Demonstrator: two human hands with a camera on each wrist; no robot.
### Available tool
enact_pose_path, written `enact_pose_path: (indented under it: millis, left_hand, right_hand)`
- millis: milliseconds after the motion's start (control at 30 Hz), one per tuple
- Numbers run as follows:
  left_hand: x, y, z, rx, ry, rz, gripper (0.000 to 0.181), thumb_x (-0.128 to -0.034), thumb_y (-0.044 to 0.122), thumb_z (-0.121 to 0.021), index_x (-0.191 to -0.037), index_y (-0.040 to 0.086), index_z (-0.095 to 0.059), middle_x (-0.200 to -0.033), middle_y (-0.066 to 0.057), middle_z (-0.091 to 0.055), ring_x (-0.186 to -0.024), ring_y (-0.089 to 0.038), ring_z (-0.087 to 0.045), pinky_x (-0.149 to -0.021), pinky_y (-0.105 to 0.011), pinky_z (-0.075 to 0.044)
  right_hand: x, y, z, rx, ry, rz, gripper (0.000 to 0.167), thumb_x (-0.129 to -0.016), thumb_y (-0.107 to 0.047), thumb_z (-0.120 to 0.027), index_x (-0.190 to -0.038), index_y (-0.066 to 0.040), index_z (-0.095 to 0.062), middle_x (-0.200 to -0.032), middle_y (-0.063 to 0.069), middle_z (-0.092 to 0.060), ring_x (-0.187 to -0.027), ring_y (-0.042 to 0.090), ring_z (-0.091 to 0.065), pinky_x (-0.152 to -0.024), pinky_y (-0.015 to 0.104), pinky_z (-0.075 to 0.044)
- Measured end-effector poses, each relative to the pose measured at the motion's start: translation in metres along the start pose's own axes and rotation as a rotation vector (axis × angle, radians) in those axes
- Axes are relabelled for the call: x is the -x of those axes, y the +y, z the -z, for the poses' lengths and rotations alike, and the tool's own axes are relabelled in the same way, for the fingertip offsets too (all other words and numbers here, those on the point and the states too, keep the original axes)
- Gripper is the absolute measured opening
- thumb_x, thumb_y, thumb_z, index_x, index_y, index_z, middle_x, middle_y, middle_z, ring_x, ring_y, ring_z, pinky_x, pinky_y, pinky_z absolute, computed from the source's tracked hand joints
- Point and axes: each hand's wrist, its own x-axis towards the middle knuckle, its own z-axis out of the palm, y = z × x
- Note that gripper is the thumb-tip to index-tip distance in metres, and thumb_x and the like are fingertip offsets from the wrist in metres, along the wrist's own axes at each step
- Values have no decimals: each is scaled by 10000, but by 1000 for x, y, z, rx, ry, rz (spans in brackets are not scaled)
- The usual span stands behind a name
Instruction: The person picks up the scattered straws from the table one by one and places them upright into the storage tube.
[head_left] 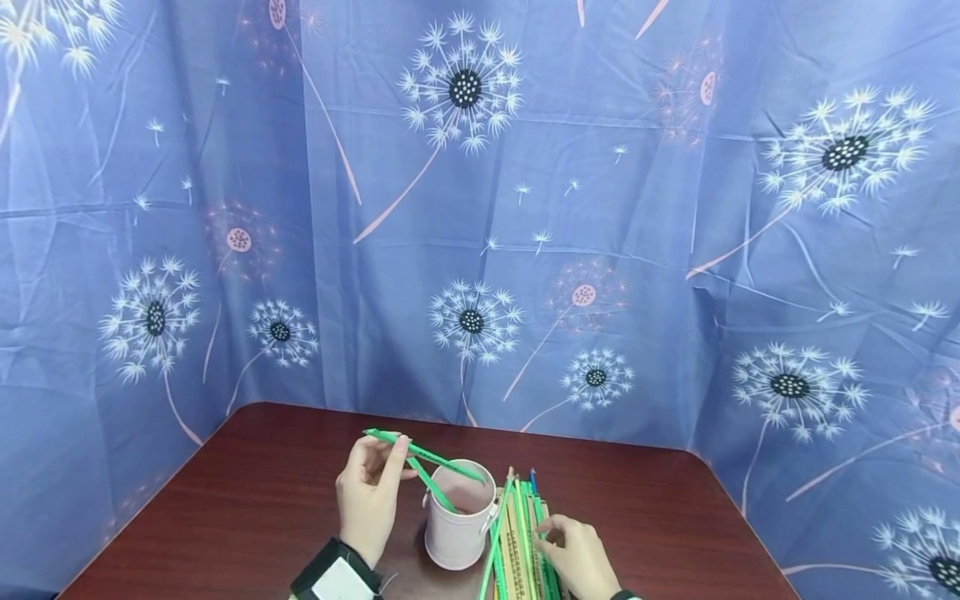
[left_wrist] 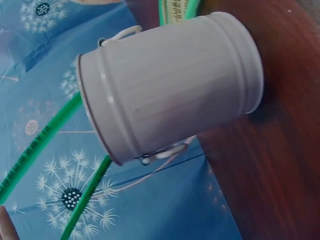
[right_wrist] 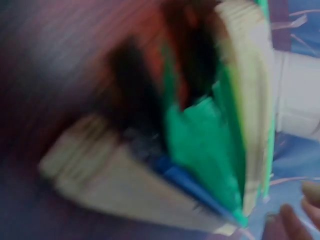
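Observation:
My left hand [head_left: 369,496] pinches a green pencil [head_left: 442,461] that slants over the mouth of a pale pail-shaped cup [head_left: 453,537]. A second green pencil [head_left: 431,483] leans from the cup's opening toward the same hand; whether the fingers hold it too is unclear. Seen from the left wrist, the cup [left_wrist: 170,85] has small side handles, and green pencils [left_wrist: 42,145] stick out of its mouth. My right hand [head_left: 576,557] is at the right side of a pile of pencils [head_left: 517,542], its fingers loosely bent, with nothing visible in them. Its fingertips [right_wrist: 290,222] appear apart from the pile.
The pile, just right of the cup, mixes green pencils [right_wrist: 205,150], wood-coloured pencils [right_wrist: 255,90] and a blue one [right_wrist: 195,187]; that view is blurred. Beneath is a dark red-brown table [head_left: 225,500]. A blue dandelion-print curtain [head_left: 390,317] hangs behind and along both sides.

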Motion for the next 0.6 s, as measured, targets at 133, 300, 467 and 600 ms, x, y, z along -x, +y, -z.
enact_pose_path:
  millis: [133,300,467,600]
  left_hand:
    - [2,-6,1,-56,-16,19,75,-934,44,-668,-983,0,-632,-868,-35,-707,-735,-78,-699,-577,-314,-624]
    - [5,-13,4,-159,-49,67,85,-904,77,-715,-963,42,-665,-870,-74,-724,-723,-57,-682,-584,-293,-623]
    - [8,-19,7,-270,-102,114,87,-889,120,-739,-942,74,-688,-871,-68,-737,-721,11,-647,-583,-245,-611]
    - [11,-25,10,-366,-174,136,71,-892,195,-747,-919,150,-699,-851,18,-731,-730,4,-640,-578,-193,-575]
  right_hand:
    - [1,11,-1,72,-60,-67,158,-849,-43,-696,-999,5,-679,-825,42,-666,-756,203,-626,-637,374,-549]
    - [3,19,-2,83,-125,-164,146,-848,-17,-691,-989,8,-661,-841,68,-649,-786,243,-628,-657,402,-545]
    - [2,23,-2,78,-175,-222,161,-848,-46,-719,-976,13,-643,-832,76,-643,-788,244,-626,-683,424,-553]
    - [3,26,-3,86,-183,-219,173,-802,2,-696,-962,30,-637,-826,86,-647,-793,244,-621,-712,443,-559]
